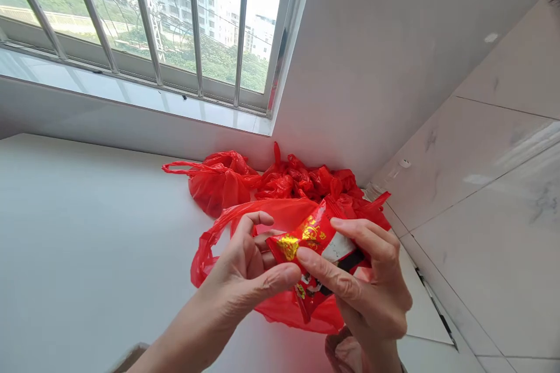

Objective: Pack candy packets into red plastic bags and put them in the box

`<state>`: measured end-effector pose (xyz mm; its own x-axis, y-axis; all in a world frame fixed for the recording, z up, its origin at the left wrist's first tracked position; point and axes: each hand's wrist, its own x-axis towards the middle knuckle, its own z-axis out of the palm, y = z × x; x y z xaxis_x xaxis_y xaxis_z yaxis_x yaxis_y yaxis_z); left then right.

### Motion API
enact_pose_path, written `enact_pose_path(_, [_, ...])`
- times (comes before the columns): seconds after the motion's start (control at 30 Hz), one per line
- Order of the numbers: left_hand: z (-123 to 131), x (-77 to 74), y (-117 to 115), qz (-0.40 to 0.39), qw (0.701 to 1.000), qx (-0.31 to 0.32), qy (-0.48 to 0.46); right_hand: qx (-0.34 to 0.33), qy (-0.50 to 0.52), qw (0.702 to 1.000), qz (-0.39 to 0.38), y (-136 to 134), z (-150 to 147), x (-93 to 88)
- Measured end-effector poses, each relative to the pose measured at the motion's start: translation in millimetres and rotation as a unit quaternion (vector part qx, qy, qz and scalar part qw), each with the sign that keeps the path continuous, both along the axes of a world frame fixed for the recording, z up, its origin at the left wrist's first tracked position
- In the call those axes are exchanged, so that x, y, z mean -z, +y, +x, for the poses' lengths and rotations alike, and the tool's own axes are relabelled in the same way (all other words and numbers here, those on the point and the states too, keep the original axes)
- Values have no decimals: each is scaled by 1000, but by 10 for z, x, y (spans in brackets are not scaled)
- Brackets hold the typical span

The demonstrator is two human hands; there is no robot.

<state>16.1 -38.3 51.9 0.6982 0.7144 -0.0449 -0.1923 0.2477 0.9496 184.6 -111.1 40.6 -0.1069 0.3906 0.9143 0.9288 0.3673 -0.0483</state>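
Observation:
A small red snack packet (322, 232) with gold print, a white patch and a black band is tilted between my hands. My right hand (371, 280) grips it from the right, thumb and fingers on its face and upper edge. My left hand (245, 268) is curled loosely about the packet's left corner. Its thumb lies at the lower left edge, some fingers pass behind the corner, and the index finger is bent away. Just beneath and behind the packet, a red plastic bag (280, 210) lies spread on the white table (109, 245).
A tied red bag (223, 186) and a heap of crumpled red bags (301, 178) sit against the wall. A clear glass-like object (374, 189) stands in the corner. The barred window (175, 29) is above left; marble-look tiles (481, 186) cover the right wall.

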Motion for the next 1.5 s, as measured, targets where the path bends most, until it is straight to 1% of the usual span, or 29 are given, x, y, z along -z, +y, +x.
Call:
enact_pose_path(0.07, [1,-24,1,-33,999,-23,13,-20,-3,1000,-16,14,-13,17])
enact_pose_path(0.13, [-17,-54,7,-33,998,-47,15,-58,19,998,-15,23,-31,14])
enact_pose_path(0.17, [-28,-71,13,-24,998,-57,15,-79,52,995,-7,21,-37,6])
enact_pose_path(0.23, [-54,-112,27,-18,998,-55,12,-103,179,978,10,-2,-29,-21])
enact_pose_path(0.27, [-67,-134,36,-22,999,-42,12,-115,247,962,-10,-22,-11,-38])
enact_pose_path(0.3, [-81,-157,47,-26,999,-27,15,-134,298,944,-54,-44,15,-56])
enact_pose_path(0.33, [-95,-178,60,-22,999,-17,25,-162,325,924,-119,-67,47,-74])
enact_pose_path(0.37, [-109,-194,74,-3,999,-14,40,-189,336,903,-188,-84,77,-90])
enact_pose_path(0.4, [-123,-203,88,34,997,-15,61,-208,338,882,-255,-95,101,-103])
enact_pose_path(0.43, [-137,-206,101,85,992,-17,86,-216,340,862,-309,-96,112,-113])
enact_pose_path(0.47, [-151,-202,112,143,983,-16,115,-209,350,846,-344,-88,109,-121])
enact_pose_path(0.53, [-177,-177,129,242,956,-1,166,-184,381,818,-390,-55,63,-129])
enact_pose_path(0.57, [-188,-162,135,274,944,3,183,-177,398,802,-409,-37,27,-131])
enact_pose_path(0.63, [-201,-138,148,305,931,12,202,-168,442,771,-428,-12,-48,-140])
enact_pose_path(0.7, [-198,-129,163,309,928,32,205,-157,487,748,-422,-9,-104,-154])
enact_pose_path(0.8, [-162,-133,185,286,935,42,206,-146,502,742,-419,-25,-146,-180])
enact_pose_path(0.87, [-127,-126,194,288,937,22,194,-149,487,747,-428,-27,-154,-192])
enact_pose_path(0.97, [-81,-93,202,315,935,-7,165,-152,453,756,-448,-7,-144,-188])
enact_pose_path(1.03, [-64,-61,211,309,938,-26,156,-149,436,752,-470,17,-125,-170])
enact_pose_path(1.1, [-65,-32,228,279,948,-35,148,-150,436,742,-488,40,-100,-144])
enact_pose_path(1.17, [-87,-11,257,258,954,-35,145,-153,452,735,-481,57,-74,-118])
enact_pose_path(1.3, [-171,15,323,257,956,-23,142,-159,495,738,-430,64,-38,-81])
enact_pose_path(1.4, [-215,29,350,251,960,-10,126,-167,503,734,-424,57,-29,-63])
enact_pose_path(1.47, [-215,34,352,265,956,-27,127,-170,506,725,-435,61,-28,-50])
enact_pose_path(1.5, [-207,36,349,279,950,-46,131,-175,508,716,-446,68,-27,-42])
